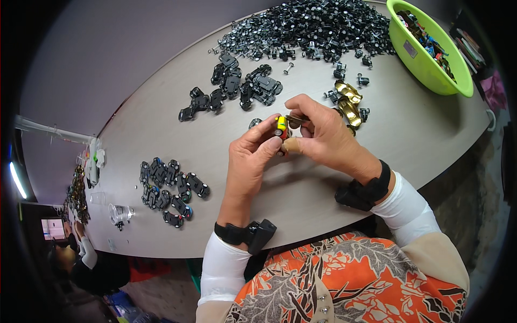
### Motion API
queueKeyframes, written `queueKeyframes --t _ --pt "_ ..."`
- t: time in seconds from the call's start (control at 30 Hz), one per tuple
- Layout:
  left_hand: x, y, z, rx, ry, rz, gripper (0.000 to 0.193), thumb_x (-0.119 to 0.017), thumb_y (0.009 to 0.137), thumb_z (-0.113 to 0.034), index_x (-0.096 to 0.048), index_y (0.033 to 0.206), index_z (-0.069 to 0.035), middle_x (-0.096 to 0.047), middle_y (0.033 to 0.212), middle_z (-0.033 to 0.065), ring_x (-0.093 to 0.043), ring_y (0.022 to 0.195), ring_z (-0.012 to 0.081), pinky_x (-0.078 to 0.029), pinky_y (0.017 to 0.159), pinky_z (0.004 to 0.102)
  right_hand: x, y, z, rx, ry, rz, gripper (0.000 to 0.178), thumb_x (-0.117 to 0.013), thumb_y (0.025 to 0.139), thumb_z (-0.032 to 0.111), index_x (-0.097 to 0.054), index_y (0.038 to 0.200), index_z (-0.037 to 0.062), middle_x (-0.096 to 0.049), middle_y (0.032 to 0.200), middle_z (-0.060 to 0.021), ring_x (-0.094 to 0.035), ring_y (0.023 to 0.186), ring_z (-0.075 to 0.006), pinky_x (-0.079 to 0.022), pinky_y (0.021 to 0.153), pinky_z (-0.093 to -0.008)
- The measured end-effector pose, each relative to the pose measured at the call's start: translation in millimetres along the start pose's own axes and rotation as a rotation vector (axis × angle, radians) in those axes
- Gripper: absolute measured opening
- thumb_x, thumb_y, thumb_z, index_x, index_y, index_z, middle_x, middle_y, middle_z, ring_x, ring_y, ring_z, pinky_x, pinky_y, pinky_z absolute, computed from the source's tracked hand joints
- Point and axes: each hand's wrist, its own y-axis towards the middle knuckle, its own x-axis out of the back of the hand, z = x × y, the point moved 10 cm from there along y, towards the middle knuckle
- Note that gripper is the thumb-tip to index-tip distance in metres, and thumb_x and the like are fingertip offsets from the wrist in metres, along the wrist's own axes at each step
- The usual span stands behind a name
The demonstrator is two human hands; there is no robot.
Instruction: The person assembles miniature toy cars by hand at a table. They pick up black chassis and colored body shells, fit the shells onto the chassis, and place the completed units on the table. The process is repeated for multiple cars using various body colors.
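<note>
Above the table's near part my two hands meet at a small toy car (281, 125) with yellow and red on it and a wheel showing. My left hand (252, 148) grips it between thumb and fingers. My right hand (326, 132) is closed in a pinch at the car's right side, around a dark brownish piece (295, 121) too small to name. Tan tape covers the right thumb's tip. Just beyond the right hand lie shiny gold car bodies (351, 112) among small black wheeled parts (363, 79). Partly behind the left fingers sits another small dark part (255, 123).
Black wheeled parts form a big heap (318, 27) at the far edge. Grey-black car undersides (231, 83) and finished-looking cars (172, 183) lie in groups at left. A green basin (396, 32) stands far right; a clear cup (119, 213) far left, near another person (86, 264).
</note>
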Motion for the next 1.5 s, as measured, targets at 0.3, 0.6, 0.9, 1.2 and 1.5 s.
queueKeyframes --t 0.3,0.6,0.9,1.2,1.5 --pt "-5 -4 12 0.205 -0.127 0.088 0.024 -0.069 0.077 -0.008 -0.06 0.098 0.0 -0.059 0.08 0.0013 -0.055 0.067 0.0076 -0.046 0.059 0.0215 -10 3 -22 -0.226 0.496 0.295 0.006 -0.06 0.078 0.008 -0.064 0.081 0.004 -0.054 0.064 0.0023 -0.047 0.049 -0.0026 -0.037 0.043 -0.0176" --pt "-3 -8 13 0.171 0.116 0.068 0.018 -0.064 0.078 -0.006 -0.06 0.095 0.0 -0.054 0.075 -0.0039 -0.046 0.062 0.0021 -0.036 0.055 0.0163 -21 0 -30 -0.144 0.285 0.335 0.008 -0.062 0.078 0.008 -0.065 0.083 0.0035 -0.056 0.066 0.002 -0.047 0.049 -0.003 -0.036 0.044 -0.0184" --pt "-3 -7 12 0.23 -0.013 0.099 0.02 -0.067 0.076 -0.01 -0.06 0.092 -0.001 -0.055 0.072 -0.0028 -0.043 0.056 0.0011 -0.032 0.05 0.0149 -30 -8 -42 -0.356 0.548 0.419 0.009 -0.063 0.077 0.009 -0.058 0.076 0.0014 -0.051 0.075 0.0012 -0.041 0.048 -0.0033 -0.03 0.039 -0.0172" --pt "-5 -8 11 0.16 0.198 0.096 0.014 -0.064 0.077 -0.009 -0.06 0.088 -0.001 -0.051 0.07 -0.0054 -0.04 0.058 0.0001 -0.03 0.051 0.0149 -30 -6 -35 -0.308 0.285 0.385 0.007 -0.062 0.074 0.006 -0.06 0.078 0.0018 -0.054 0.064 0.0016 -0.046 0.054 -0.0051 -0.035 0.046 -0.0217" --pt "-4 -8 18 0.164 0.363 0.057 0.009 -0.061 0.077 -0.006 -0.06 0.084 0.0 -0.051 0.069 -0.0055 -0.042 0.06 0.0016 -0.033 0.053 0.0171 -31 -4 -46 -0.214 0.046 0.319 0.01 -0.059 0.07 0.003 -0.06 0.079 -0.0004 -0.057 0.065 -0.0052 -0.048 0.058 -0.0094 -0.039 0.052 -0.027"
